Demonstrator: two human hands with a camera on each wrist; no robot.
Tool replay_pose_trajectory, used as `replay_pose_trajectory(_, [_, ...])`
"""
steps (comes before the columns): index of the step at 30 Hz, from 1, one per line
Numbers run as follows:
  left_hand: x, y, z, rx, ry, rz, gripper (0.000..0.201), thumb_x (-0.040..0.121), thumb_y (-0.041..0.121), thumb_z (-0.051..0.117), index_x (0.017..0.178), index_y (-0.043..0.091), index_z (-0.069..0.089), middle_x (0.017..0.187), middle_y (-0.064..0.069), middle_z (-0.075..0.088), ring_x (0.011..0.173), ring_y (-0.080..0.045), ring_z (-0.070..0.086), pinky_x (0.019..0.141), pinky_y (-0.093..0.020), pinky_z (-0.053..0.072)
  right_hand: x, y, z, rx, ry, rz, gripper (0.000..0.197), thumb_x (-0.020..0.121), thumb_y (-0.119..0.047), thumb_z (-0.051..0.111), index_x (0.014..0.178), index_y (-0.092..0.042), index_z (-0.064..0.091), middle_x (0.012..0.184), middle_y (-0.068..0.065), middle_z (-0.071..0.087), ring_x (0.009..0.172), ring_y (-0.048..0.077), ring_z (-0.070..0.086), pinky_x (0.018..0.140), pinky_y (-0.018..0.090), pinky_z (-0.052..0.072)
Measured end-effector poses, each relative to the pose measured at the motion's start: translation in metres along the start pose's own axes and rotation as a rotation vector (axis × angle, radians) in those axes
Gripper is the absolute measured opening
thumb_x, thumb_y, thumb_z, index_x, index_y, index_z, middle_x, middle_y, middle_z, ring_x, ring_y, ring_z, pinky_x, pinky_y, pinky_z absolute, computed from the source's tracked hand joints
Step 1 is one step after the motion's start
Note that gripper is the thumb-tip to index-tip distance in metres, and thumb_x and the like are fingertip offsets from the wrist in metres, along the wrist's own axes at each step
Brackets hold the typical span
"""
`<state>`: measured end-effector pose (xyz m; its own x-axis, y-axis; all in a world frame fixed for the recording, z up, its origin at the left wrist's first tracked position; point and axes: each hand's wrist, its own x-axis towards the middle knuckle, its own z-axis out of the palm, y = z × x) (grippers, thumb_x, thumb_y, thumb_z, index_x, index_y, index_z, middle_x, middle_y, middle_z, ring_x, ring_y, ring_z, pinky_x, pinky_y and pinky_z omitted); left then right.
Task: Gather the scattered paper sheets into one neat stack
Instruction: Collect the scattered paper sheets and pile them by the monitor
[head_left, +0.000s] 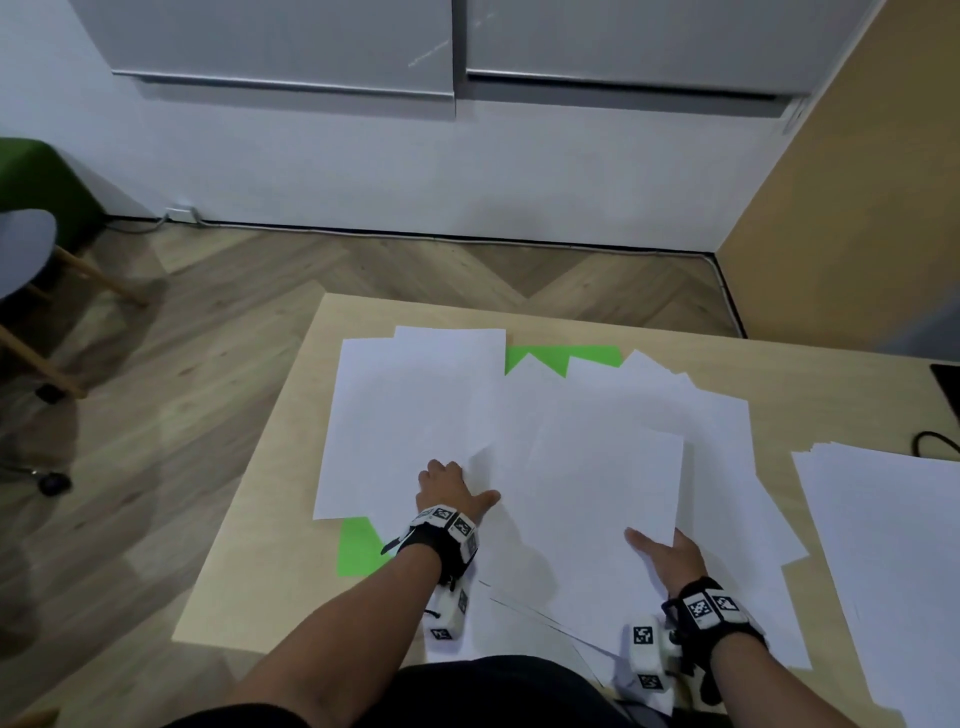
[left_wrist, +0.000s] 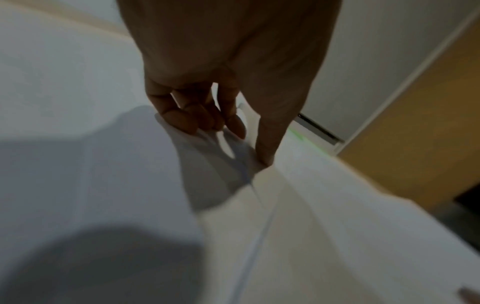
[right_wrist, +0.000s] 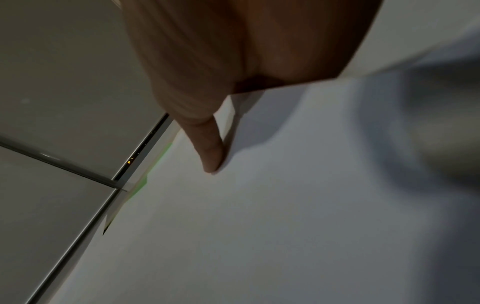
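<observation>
Several white paper sheets (head_left: 545, 431) lie fanned and overlapping across the middle of the light wooden table (head_left: 260, 571), over a green sheet (head_left: 356, 545). My left hand (head_left: 449, 486) rests on the left sheets (left_wrist: 78, 102). Its fingers (left_wrist: 187, 121) are curled with the tips on the paper, and its thumb tip sits at the edge of an overlapping sheet. My right hand (head_left: 670, 556) holds the top sheet (head_left: 608, 493) at its near right corner. Its thumb (right_wrist: 210, 152) lies on top and the fingers are hidden beneath that sheet.
A second pile of white sheets (head_left: 883, 571) lies at the table's right. A black cable (head_left: 935, 441) and a dark object (head_left: 948, 379) sit at the far right edge. A chair (head_left: 31, 270) stands on the wood floor to the left.
</observation>
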<state>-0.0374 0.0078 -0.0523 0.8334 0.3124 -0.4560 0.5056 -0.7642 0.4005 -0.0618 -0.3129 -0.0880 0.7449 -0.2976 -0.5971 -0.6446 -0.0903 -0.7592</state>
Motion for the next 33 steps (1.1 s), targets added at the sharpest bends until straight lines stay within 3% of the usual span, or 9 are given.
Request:
replay_pose_trajectory(7, [-0.008,0.023,-0.002,-0.345,-0.054,0.068,0.036,0.089,0.027,0.063,0.121,0.01,0.06,0.119,-0.008,0.065,0.097,-0.021,0.06,0.077,-0.022,0.043,0.001,-0.005,0.001,-0.038,0.004,0.033,0.041,0.08,-0.009,0.077,0.119,-0.006,0.064,0.114,0.008,0.067,0.106,0.028,0.063,0.104,0.043,0.044])
replay_pose_trajectory(12, [-0.007,0.03,-0.028,-0.563,0.107,0.06,0.039,0.094,0.028,0.059,0.129,0.012,0.055,0.122,-0.012,0.065,0.109,-0.03,0.063,0.09,-0.033,0.051,0.009,-0.001,-0.007,-0.112,0.037,0.077,0.047,0.072,-0.02,0.079,0.113,-0.005,0.063,0.113,0.011,0.066,0.107,0.03,0.061,0.103,0.046,0.044])
replay_pose_trajectory(18, [0.01,0.025,-0.076,-0.814,0.406,-0.108,0.037,0.1,0.029,0.051,0.13,0.007,0.05,0.123,-0.016,0.061,0.115,-0.034,0.058,0.085,-0.029,0.039,-0.014,-0.02,-0.013,-0.149,0.076,0.022,0.013,0.082,-0.001,0.065,0.094,-0.003,0.061,0.093,0.01,0.062,0.089,0.025,0.055,0.085,0.033,0.042])
replay_pose_trajectory(22, [0.02,0.016,-0.064,-0.829,0.118,-0.182,0.059,0.083,0.038,0.074,0.131,0.014,0.049,0.119,0.004,0.057,0.112,-0.017,0.057,0.093,-0.026,0.041,-0.022,-0.025,-0.009,-0.107,0.046,0.012,0.01,0.079,0.002,0.063,0.088,-0.002,0.061,0.086,0.007,0.06,0.081,0.022,0.052,0.082,0.031,0.041])
replay_pose_trajectory(24, [0.019,0.008,-0.04,-0.698,-0.046,-0.247,0.063,0.075,0.034,0.078,0.129,0.012,0.056,0.124,-0.006,0.065,0.11,-0.025,0.062,0.098,-0.035,0.049,-0.025,-0.024,-0.007,-0.105,0.018,0.008,0.011,0.074,-0.002,0.065,0.085,-0.003,0.063,0.085,0.006,0.062,0.08,0.022,0.054,0.078,0.03,0.043])
replay_pose_trajectory(27, [0.011,0.005,-0.017,-0.626,0.011,-0.338,0.049,0.08,0.024,0.072,0.125,0.008,0.061,0.118,-0.015,0.068,0.109,-0.033,0.064,0.095,-0.034,0.051,-0.038,-0.031,-0.008,-0.081,-0.007,0.005,0.007,0.08,0.004,0.061,0.082,-0.002,0.059,0.079,0.007,0.055,0.072,0.02,0.047,0.063,0.026,0.039])
replay_pose_trajectory(29, [0.007,0.006,-0.016,-0.664,0.015,-0.367,0.043,0.079,0.023,0.071,0.118,0.007,0.061,0.112,-0.015,0.068,0.102,-0.033,0.065,0.089,-0.035,0.053,-0.042,-0.039,-0.01,-0.074,-0.042,0.002,0.015,0.077,0.0,0.063,0.075,-0.007,0.05,0.073,0.006,0.045,0.067,0.021,0.038,0.062,0.027,0.038])
replay_pose_trajectory(30, [0.004,0.008,-0.017,-0.681,-0.017,-0.376,0.041,0.078,0.023,0.072,0.113,0.006,0.058,0.108,-0.014,0.066,0.096,-0.032,0.064,0.082,-0.033,0.053,-0.042,-0.042,-0.01,-0.06,-0.059,0.005,0.023,0.071,-0.004,0.065,0.071,-0.011,0.044,0.071,0.004,0.039,0.066,0.021,0.034,0.058,0.04,0.032])
replay_pose_trajectory(33, [0.0,0.011,-0.02,-0.655,-0.149,-0.301,0.045,0.067,0.03,0.074,0.099,0.002,0.058,0.088,-0.011,0.063,0.077,-0.027,0.059,0.061,-0.026,0.043,-0.034,-0.05,-0.006,-0.028,-0.083,0.026,0.032,0.06,-0.01,0.064,0.063,-0.02,0.034,0.067,0.003,0.032,0.072,0.02,0.029,0.067,0.038,0.024])
